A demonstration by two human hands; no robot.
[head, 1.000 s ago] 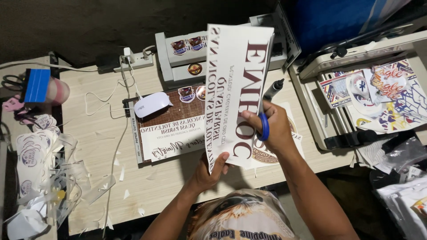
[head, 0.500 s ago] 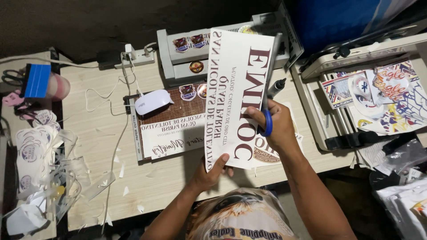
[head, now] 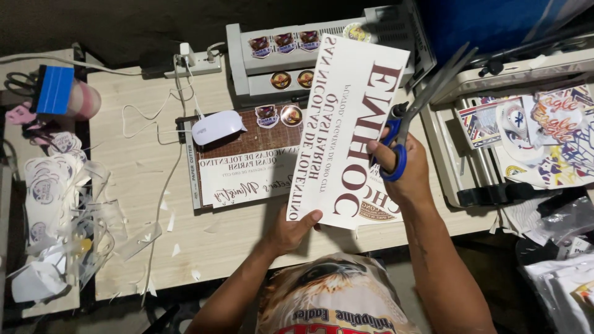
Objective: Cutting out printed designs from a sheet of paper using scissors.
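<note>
White printed sheet (head: pixel 346 136), maroon-lettered, pinched by left hand (head: pixel 296 230); right hand (head: pixel 403 168) grips blue-handled scissors (head: pixel 413 117).

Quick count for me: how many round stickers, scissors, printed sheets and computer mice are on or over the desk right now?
Round stickers: 8
Scissors: 2
Printed sheets: 2
Mouse: 1
Total: 13

Both forearms reach forward; left hand (head: pixel 296 227) pinches low with thumb on top, right hand (head: pixel 402 166) curled shut, raised higher.
</note>
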